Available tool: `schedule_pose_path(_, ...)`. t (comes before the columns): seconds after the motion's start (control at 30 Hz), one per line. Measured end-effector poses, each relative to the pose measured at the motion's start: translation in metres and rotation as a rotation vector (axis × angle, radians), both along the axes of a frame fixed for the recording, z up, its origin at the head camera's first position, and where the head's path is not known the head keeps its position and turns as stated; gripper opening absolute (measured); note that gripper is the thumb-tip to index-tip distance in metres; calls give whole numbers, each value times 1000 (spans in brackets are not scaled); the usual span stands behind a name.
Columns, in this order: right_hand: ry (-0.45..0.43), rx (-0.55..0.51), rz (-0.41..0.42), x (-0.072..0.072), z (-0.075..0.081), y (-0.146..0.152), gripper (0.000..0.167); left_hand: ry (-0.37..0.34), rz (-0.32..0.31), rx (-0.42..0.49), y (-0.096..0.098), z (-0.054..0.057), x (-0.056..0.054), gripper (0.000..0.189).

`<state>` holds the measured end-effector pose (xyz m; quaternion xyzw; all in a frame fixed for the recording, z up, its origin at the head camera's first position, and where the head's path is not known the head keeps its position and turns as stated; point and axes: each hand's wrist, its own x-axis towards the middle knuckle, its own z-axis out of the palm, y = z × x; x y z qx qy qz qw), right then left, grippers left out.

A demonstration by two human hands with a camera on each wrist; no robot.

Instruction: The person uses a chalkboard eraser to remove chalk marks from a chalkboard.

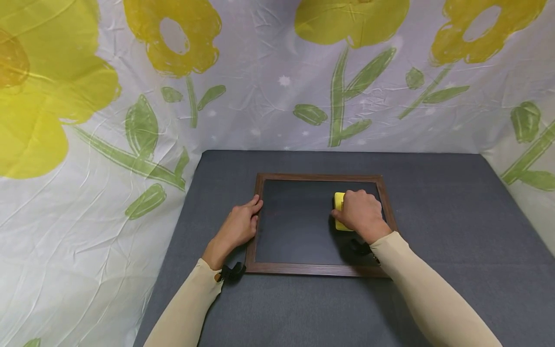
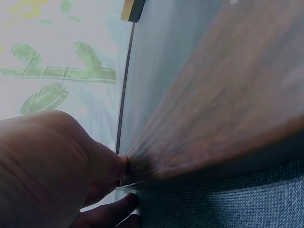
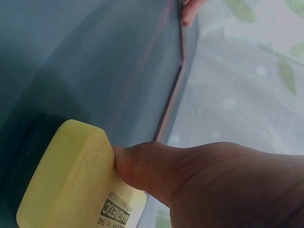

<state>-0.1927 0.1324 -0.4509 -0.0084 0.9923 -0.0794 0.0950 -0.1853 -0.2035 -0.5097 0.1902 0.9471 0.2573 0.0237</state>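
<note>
A small blackboard (image 1: 299,231) with a brown wooden frame lies flat on the dark grey cloth. My left hand (image 1: 237,224) holds the frame's left side; in the left wrist view its thumb (image 2: 111,164) touches the frame edge and other fingers sit lower, beside the rim. A yellow magnetic whiteboard eraser (image 1: 339,212) with a dark felt pad is on the right part of the board. My right hand (image 1: 361,212) grips it from above. In the right wrist view the thumb presses against the printed side of the eraser (image 3: 66,175).
Dark grey cloth (image 1: 455,231) covers the table around the board. A white sheet (image 1: 260,96) printed with yellow flowers and green leaves hangs behind and at both sides. Each wrist carries a small black device, the left one (image 1: 233,272) beside the board's near left corner.
</note>
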Motion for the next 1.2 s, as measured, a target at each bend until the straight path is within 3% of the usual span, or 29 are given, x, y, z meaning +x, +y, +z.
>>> schedule_pose_path(0.47, -62, -12, -81, 5, 5, 37, 49, -18, 0, 4, -1, 0, 1, 52)
schedule_pose_path(0.9, -86, 11, -107, 11, 7, 68, 55, -19, 2, -5, -1, 1, 2, 52)
schedule_pose_path(1.2, -91, 27, -103, 11, 6, 72, 57, -15, 2, 1, -1, 1, 2, 52)
